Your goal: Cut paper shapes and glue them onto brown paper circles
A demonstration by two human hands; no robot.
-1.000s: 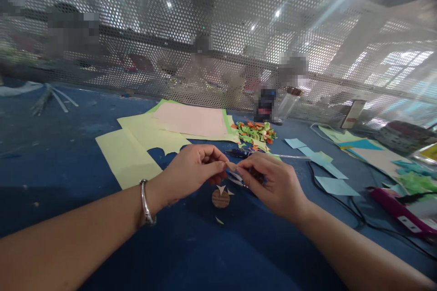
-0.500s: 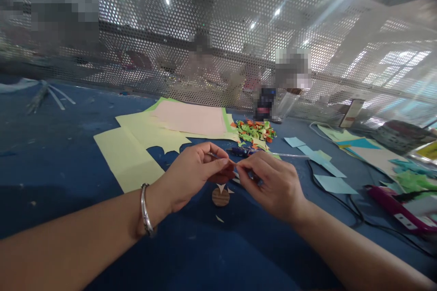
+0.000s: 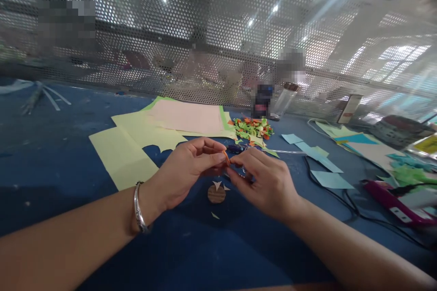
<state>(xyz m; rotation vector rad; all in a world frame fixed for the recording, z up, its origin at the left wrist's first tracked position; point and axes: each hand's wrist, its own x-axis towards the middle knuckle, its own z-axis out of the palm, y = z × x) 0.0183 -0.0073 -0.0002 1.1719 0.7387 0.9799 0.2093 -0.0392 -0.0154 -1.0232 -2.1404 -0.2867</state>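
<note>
Between my fingertips is a small orange paper piece point(image 3: 226, 158), curled and mostly covered by the fingers. My left hand point(image 3: 194, 166), with a silver bangle point(image 3: 138, 207) on its wrist, pinches it from the left. On the other side my right hand point(image 3: 264, 182) is closed, its thumb and forefinger on the piece's right edge. Just below the hands lies a round wooden disc point(image 3: 216, 194) on the blue table, with a pale paper scrap point(image 3: 217, 185) at its top edge. Another thin scrap point(image 3: 215, 215) lies nearer to me.
Yellow sheets point(image 3: 124, 154) and a pink sheet point(image 3: 191, 116) lie behind my left hand. A heap of green and orange paper curls point(image 3: 254, 128) is beyond my hands. Light-blue slips point(image 3: 332, 179), black cables point(image 3: 327, 193) and a magenta power strip point(image 3: 392, 204) lie right. A perforated metal screen point(image 3: 164, 45) stands behind.
The orange piece shows more plainly now, its curved face turned toward me; before, only a thin edge showed. The fingertips have drawn slightly closer together, and the whole view has shifted a little.
</note>
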